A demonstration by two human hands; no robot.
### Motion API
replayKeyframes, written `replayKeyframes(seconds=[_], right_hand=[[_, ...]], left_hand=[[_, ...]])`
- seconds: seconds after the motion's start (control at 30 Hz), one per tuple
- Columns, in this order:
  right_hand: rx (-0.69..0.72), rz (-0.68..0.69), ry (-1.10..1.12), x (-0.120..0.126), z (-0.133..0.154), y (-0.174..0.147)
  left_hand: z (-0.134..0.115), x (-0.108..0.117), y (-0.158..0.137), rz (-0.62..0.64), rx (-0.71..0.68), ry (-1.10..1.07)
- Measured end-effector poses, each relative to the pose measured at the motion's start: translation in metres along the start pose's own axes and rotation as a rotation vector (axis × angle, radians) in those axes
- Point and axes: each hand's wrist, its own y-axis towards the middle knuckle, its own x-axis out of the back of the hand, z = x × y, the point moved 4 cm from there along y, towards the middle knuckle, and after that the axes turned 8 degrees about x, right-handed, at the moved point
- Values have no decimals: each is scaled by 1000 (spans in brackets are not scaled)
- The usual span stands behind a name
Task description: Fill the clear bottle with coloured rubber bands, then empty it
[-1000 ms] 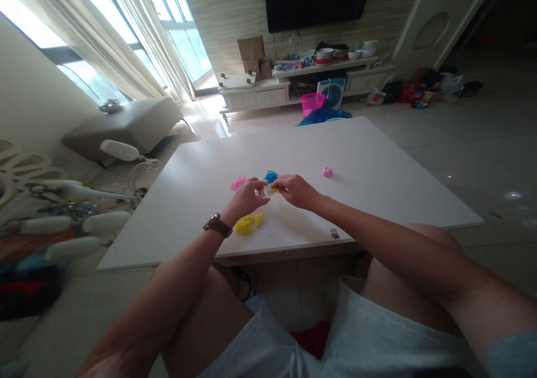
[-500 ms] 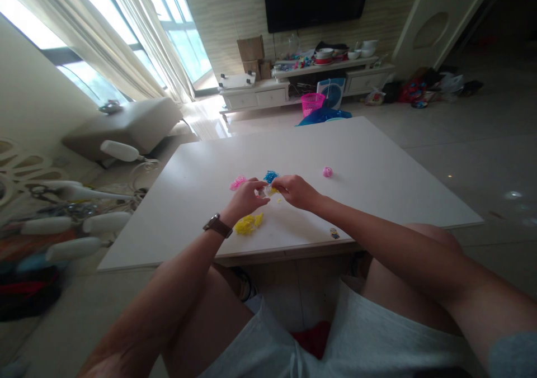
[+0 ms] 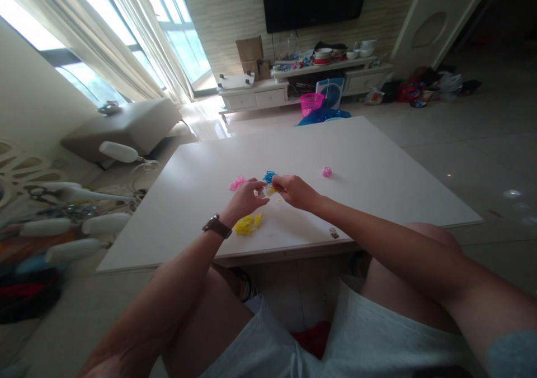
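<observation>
My left hand (image 3: 247,196) is closed around a small clear container (image 3: 264,191), which lies on its side between thumb and fingers, its open end seemingly to the right. Fingers pinched, my right hand (image 3: 295,191) meets that end. Some yellow shows at its fingertips; whether it is in the fingers or inside the container I cannot tell. A heap of small yellow pieces (image 3: 248,225) lies below my left hand. Behind the hands are a blue heap (image 3: 269,176) and a pink heap (image 3: 237,183). One yellow bit (image 3: 278,201) lies under the right hand.
The white table (image 3: 403,193) also bears a pink ball (image 3: 326,171) on the right and a small cartoon sticker (image 3: 334,233) by the front edge. Beyond it stand a pink basket (image 3: 311,105) and a TV cabinet (image 3: 272,97). White chair-like metalwork is at the left.
Both hands stay together at the clear container, with only very slight finger movement. The whole view has shifted a few pixels.
</observation>
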Motion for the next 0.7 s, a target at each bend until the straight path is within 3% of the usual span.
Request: replayKeyframes(seconds=[0.3,0.7], right_hand=[[52,-55,80,-1,-5,2],[-31,-75,85,2,-5,2]], left_hand=[[-3,1,-1,14,4,-10],[-1,-1,-1,21,-27,-21]])
